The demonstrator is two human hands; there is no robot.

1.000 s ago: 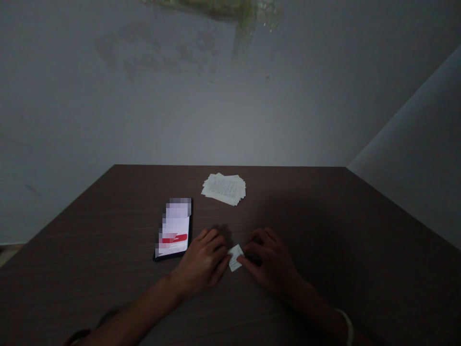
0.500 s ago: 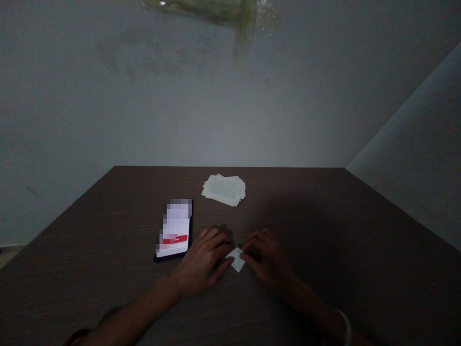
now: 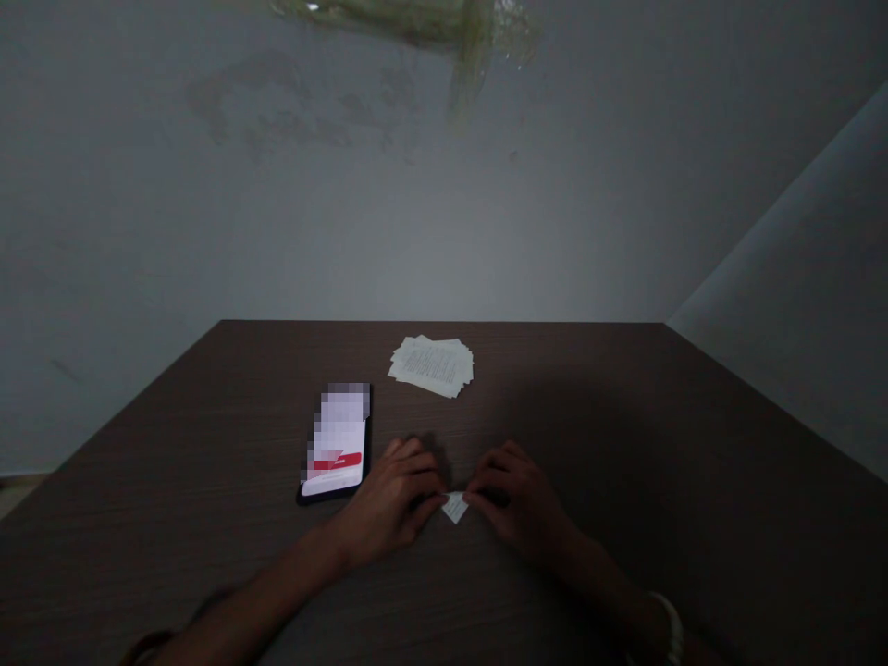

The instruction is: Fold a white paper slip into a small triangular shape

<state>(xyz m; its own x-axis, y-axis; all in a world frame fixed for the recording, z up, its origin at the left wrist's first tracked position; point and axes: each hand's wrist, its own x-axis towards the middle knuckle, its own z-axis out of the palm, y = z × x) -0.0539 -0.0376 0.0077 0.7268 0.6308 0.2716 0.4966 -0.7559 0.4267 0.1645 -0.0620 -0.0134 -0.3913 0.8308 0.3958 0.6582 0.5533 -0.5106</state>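
Observation:
A small piece of printed white paper lies between my two hands, close to the tabletop. It shows as a triangle with its point towards me and a straight upper edge. My left hand pinches its left corner between thumb and fingers. On the other side, my right hand has its thumb and fingers closed on the right corner. The fingertips cover both corners.
A phone with a lit, partly pixelated screen lies just left of my left hand. Beyond my hands sits an untidy stack of printed paper sheets. The brown table meets a stained wall at the back.
The paper showed as a diamond before; its upper point has been folded down, leaving a triangle. My fingers have closed in on its two side corners.

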